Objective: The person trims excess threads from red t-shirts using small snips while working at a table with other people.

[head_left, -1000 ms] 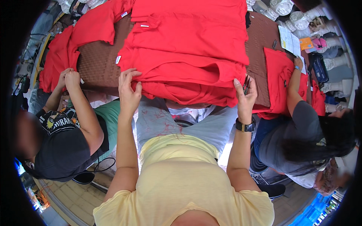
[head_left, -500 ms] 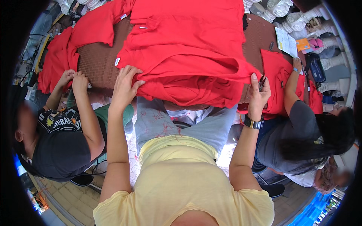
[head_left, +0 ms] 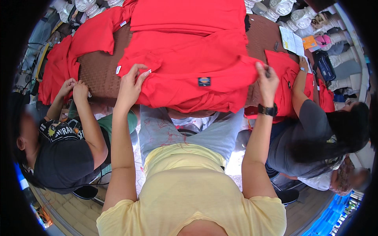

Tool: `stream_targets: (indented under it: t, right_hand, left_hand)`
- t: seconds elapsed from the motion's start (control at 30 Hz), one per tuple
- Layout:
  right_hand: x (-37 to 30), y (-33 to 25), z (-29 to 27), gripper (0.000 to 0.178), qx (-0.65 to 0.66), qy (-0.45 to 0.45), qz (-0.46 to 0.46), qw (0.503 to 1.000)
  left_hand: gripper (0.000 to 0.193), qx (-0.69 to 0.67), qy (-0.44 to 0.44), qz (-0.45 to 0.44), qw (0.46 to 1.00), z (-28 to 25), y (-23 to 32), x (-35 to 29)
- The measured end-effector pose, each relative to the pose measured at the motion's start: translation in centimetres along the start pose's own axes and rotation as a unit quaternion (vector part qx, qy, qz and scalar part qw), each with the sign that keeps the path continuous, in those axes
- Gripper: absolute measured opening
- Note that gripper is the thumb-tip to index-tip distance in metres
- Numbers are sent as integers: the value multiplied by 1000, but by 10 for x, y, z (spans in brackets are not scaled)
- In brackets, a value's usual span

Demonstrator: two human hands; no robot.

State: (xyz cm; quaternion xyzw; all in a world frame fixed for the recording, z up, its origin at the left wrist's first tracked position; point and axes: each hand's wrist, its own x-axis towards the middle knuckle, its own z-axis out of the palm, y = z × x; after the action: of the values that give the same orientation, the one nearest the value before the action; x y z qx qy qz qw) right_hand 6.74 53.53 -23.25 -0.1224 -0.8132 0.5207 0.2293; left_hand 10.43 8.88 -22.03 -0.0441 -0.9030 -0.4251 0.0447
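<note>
A red garment (head_left: 185, 88), seemingly a shirt, stretches between my hands at the table's near edge. My left hand (head_left: 132, 84) pinches its left end, beside a small white tag. At the other end, my right hand (head_left: 269, 84) grips the cloth between thumb and fingers. Tucked in that same hand is a small dark tool (head_left: 268, 72), looking like thread snips and mostly hidden by the fingers. A dark square label (head_left: 204, 81) shows on the fabric between the hands. More red garments (head_left: 187, 17) lie stacked just beyond.
The brown textured table (head_left: 98, 72) runs beneath. A person at left (head_left: 65, 153) works with both hands by red cloth (head_left: 59, 65). Another person at right (head_left: 311, 137) reaches toward an open notebook (head_left: 292, 41); a dark blue pouch (head_left: 326, 67) lies nearby. White balusters stand behind.
The garment's open edge has been turned and pulled flatter, bringing the dark label into view. Both hands have risen slightly in the picture, the right one moving left.
</note>
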Motion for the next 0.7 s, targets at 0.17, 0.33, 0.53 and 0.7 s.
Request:
stream_targets:
  t: [0.17,0.33,0.53,0.7]
  right_hand:
    - [-32,0,19,34,-134,59,-152,978]
    - [-68,-29,33,20,-21,-57,-86,994]
    - [-78,-27,47,21,-82,-95,-56,991]
    - [-71,-16,69,24,-86,-96,-162,978]
  left_hand:
    - [24,75,91,82,990,3,1,-9]
    - [24,106,152,78,980,-3,13,-25]
    - [20,70,177,7,982,8,14,-42]
    - [20,101,232,70,965,26,29,-45]
